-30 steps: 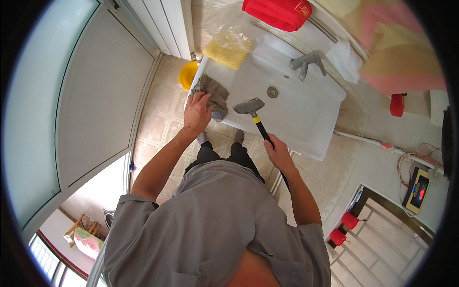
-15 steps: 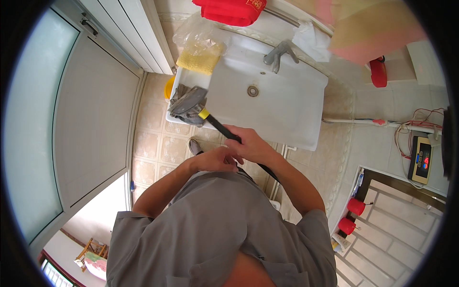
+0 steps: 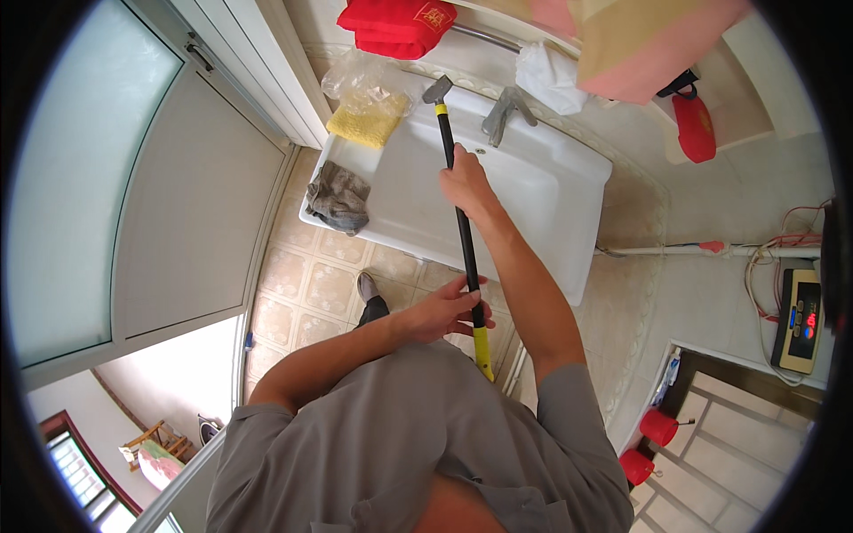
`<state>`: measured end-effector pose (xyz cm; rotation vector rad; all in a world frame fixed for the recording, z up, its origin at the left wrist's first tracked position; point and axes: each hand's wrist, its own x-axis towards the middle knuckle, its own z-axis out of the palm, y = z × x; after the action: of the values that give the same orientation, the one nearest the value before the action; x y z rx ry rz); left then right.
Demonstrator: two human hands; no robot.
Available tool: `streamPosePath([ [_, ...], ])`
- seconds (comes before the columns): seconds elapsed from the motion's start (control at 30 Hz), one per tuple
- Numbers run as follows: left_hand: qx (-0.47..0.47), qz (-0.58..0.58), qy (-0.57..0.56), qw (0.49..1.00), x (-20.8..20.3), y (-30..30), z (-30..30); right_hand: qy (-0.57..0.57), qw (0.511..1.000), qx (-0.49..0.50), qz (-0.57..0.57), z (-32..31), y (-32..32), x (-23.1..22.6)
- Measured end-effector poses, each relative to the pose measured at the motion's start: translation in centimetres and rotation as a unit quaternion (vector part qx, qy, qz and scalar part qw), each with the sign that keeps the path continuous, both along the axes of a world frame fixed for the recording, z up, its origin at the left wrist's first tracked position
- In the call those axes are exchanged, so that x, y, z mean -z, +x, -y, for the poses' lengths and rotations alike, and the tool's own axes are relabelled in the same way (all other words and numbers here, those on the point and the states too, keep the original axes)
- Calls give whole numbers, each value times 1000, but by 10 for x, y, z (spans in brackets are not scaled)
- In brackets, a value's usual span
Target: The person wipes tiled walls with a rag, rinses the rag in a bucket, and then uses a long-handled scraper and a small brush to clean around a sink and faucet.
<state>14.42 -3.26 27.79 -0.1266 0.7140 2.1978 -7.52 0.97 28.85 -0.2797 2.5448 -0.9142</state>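
A long axe slants across the front of the sink, its grey metal head pointing away from me and lying in view over the back rim. Its black shaft has a yellow band below the head and a yellow butt near my shirt. My right hand is closed round the upper shaft, over the basin. Lower down, my left hand wraps loosely about the shaft just above the yellow end, some fingers passing behind it. On the sink's left ledge lies a crumpled grey rag, apart from the axe.
The white sink has a grey faucet. A folded yellow cloth and clear plastic bag sit at its left. Red towel and white cloth hang behind. A door stands left; wall cables run right.
The axe head has swung away from above the grey rag, up and right toward the sink's back. My right hand has moved forward with the shaft; my left now holds near its butt.
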Motion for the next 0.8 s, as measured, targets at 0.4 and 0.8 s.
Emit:
streamPosePath([
  [0.4, -189, 140, -112, 965, -32, -14, 41, -24, 980, 117, -159, 14, -53, 146],
  [0.8, -189, 176, -104, 961, -22, -45, 92, -222, 935, 273, 48, 41, -73, 114],
])
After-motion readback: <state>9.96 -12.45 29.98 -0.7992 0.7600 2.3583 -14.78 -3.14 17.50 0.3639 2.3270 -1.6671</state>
